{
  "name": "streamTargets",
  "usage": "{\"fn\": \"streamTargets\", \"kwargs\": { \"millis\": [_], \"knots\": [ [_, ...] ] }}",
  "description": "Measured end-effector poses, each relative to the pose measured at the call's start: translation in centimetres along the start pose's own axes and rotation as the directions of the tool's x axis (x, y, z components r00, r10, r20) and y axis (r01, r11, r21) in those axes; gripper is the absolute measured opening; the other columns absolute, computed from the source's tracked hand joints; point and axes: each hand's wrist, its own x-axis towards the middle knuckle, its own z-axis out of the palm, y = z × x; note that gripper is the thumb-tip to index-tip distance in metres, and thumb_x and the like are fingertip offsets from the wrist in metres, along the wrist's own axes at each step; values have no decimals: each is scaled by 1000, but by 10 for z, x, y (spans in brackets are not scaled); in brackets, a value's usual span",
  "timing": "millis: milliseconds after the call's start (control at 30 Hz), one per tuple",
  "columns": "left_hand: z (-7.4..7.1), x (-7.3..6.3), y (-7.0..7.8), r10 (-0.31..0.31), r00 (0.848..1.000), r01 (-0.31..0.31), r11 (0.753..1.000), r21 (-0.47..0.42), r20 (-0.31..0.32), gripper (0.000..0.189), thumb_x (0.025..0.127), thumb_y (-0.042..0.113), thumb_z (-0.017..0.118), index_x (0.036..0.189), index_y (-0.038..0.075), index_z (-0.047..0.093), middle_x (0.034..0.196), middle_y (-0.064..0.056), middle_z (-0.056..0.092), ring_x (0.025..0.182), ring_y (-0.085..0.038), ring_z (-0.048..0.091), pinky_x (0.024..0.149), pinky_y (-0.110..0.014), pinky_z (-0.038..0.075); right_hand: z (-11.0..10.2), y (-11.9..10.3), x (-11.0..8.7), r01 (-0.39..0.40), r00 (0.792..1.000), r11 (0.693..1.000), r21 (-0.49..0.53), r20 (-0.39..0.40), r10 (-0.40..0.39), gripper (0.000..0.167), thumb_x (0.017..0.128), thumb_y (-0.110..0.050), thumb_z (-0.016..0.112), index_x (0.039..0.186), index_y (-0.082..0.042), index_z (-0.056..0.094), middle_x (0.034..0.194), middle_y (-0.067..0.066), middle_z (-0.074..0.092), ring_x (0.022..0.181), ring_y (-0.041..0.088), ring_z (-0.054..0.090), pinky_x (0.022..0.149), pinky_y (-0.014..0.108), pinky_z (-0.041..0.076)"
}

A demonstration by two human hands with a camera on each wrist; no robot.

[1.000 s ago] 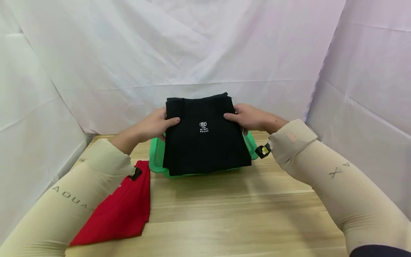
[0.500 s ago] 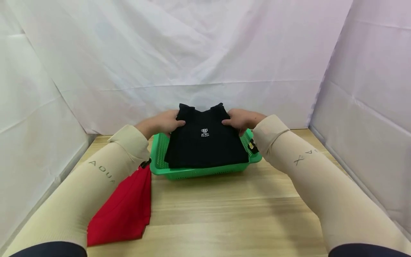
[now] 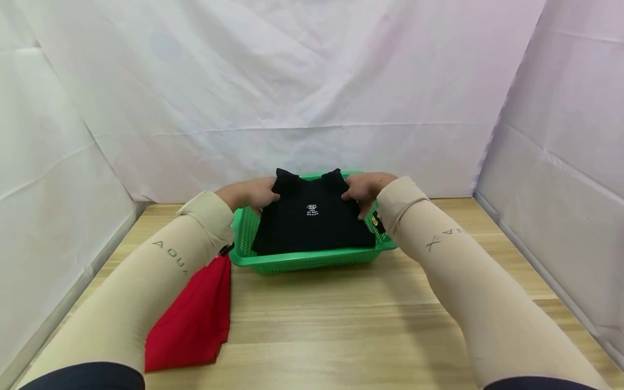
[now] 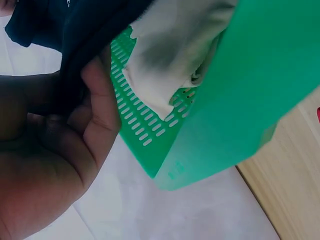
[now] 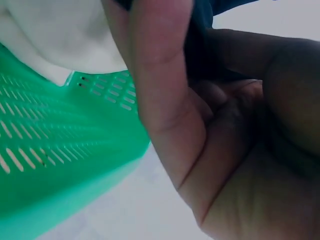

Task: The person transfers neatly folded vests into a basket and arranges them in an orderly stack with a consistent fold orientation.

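A folded black shirt (image 3: 314,227) with a small white print lies over the green basket (image 3: 317,261), its near edge inside the front rim. My left hand (image 3: 260,193) pinches its far left corner between thumb and fingers; the left wrist view shows the dark cloth (image 4: 95,30) in that grip. At the far right corner my right hand (image 3: 362,189) pinches the shirt likewise, with thumb and curled fingers around it in the right wrist view. Beneath the shirt, a pale cloth (image 4: 170,55) lies in the basket.
Left of the basket, partly under my left forearm, a red garment (image 3: 197,322) lies on the wooden table (image 3: 312,325). White sheets (image 3: 312,81) hang behind and at both sides.
Both hands have moved down and forward with the black shirt, lowering it into the basket. Its far corners now stand up beside the hands. The red garment has stayed put.
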Motion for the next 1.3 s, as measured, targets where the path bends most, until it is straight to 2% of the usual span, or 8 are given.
{"fn": "streamTargets", "kwargs": {
  "millis": [100,333,500,700,933,1033,1167,1300],
  "knots": [
    [3,1,-3,3,1000,-2,1000,-9,6,66,109,11,34,160,7,-7,167,-21,7,144,-42,37,90,-43,58,3,-1,2,7,1000,1000,-26,-20,-8,62,109,-12,38,158,1,3,161,30,20,86,31,73,73,36,62],
    [6,1,-8,-56,998,56,998,5,0,69,108,8,36,159,4,-11,167,-20,-1,144,-40,39,91,-41,58,13,-5,5,-1,999,999,-35,-51,0,62,108,-13,41,159,1,7,154,29,35,92,30,71,72,34,62],
    [6,0,-6,-70,996,70,998,-1,-50,67,106,7,42,158,-2,2,161,-28,21,128,-42,55,90,-42,59,15,-6,7,-31,993,998,-52,-112,25,59,107,-14,44,156,2,17,142,28,49,76,24,73,68,33,62],
    [4,1,-3,-101,989,107,993,49,-108,66,104,11,51,156,-6,13,135,-29,51,105,-34,68,82,-36,61,16,-5,13,-70,986,995,-68,-158,59,47,106,-18,49,145,6,40,113,25,69,64,18,73,64,31,61],
    [5,0,-2,-106,986,117,989,86,-126,37,103,6,52,136,-9,49,106,-22,62,79,-24,70,73,-35,61,17,-1,14,-110,982,987,-120,-167,89,30,105,-18,52,106,6,69,87,17,75,52,13,68,61,29,60],
    [5,-4,-1,-99,986,110,991,78,-136,35,102,3,50,135,-9,51,107,-22,65,80,-26,71,75,-37,61,17,1,13,-113,981,988,-107,-169,94,28,105,-16,51,108,6,68,89,16,75,57,16,71,65,29,61],
    [2,-8,-3,-89,987,100,992,81,-130,51,103,5,49,150,-7,35,124,-26,65,94,-30,73,81,-37,61,14,2,7,-98,980,991,-94,-182,79,30,105,-14,50,121,7,63,98,18,75,66,19,74,71,30,62],
    [-4,-13,-8,-61,988,72,995,74,-141,49,103,10,50,149,-4,37,128,-28,64,102,-33,72,83,-39,61,10,-4,-1,-26,973,998,-62,-229,11,30,105,-14,48,123,6,63,102,21,74,70,21,75,74,33,62]
  ]
}}
